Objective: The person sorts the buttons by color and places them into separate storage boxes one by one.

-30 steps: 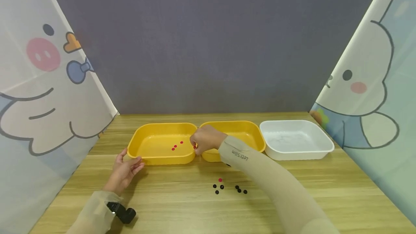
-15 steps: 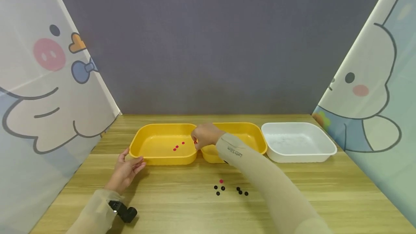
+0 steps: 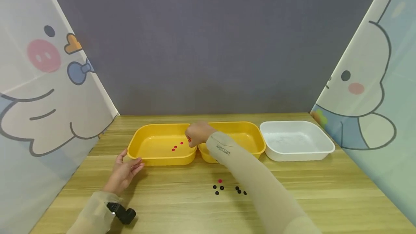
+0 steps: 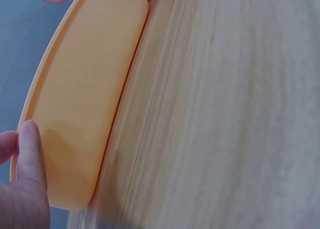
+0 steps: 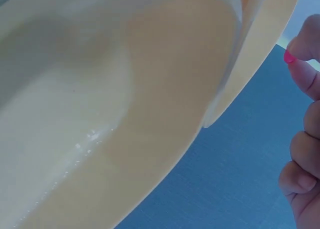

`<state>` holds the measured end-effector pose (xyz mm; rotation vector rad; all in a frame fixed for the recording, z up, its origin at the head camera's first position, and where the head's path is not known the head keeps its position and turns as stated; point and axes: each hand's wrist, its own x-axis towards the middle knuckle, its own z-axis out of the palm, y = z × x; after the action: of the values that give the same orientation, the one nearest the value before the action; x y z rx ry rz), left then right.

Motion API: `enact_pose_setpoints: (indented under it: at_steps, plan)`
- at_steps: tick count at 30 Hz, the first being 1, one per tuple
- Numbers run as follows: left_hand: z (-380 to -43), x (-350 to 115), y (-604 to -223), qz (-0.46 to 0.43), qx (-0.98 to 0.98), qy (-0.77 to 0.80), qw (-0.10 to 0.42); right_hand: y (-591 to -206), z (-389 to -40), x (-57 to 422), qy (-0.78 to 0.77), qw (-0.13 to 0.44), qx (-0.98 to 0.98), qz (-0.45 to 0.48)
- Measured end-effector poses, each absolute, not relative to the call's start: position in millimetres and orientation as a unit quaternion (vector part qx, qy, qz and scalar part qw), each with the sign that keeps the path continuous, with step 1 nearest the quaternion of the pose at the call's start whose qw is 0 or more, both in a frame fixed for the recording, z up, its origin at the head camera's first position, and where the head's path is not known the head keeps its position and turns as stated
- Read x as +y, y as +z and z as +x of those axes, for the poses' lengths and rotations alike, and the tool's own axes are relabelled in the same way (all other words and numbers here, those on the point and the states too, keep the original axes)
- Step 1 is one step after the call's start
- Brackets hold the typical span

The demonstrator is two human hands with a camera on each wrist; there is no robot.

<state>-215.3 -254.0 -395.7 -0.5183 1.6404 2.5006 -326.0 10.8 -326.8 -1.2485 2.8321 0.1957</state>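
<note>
At the front left corner of the left yellow tray, my left hand holds the rim. The left wrist view shows fingers lying against the tray's outer wall. My right hand is over that tray's right end, near where it meets the middle yellow tray. Between thumb and forefinger it pinches a small red button, with the other fingers curled in. Several more red buttons lie on the left tray's floor. On the table, another red button lies beside several black buttons.
A white tray stands right of the two yellow trays, in the same row on the wooden table. A grey panel rises behind, with printed cloth on both sides. My right forearm crosses above the table and covers part of the middle tray.
My right hand has moved a little left, over the left tray, still pinching the red button. The left hand stays on the tray's corner.
</note>
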Motion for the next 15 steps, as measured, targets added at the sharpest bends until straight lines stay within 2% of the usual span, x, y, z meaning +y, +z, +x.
enact_pose_setpoints:
  at_steps: [6, 15]
  plan:
    - [-215.4, -252.1, -396.4, -0.168, 0.539, 0.823, 0.057, -324.3, -324.9, 4.0, 0.113, -0.005, 0.903, -0.414]
    - [-215.0, -253.6, -397.7, -0.167, 0.544, 0.820, 0.055, -326.2, -323.5, -9.6, 0.147, -0.013, 0.889, -0.434]
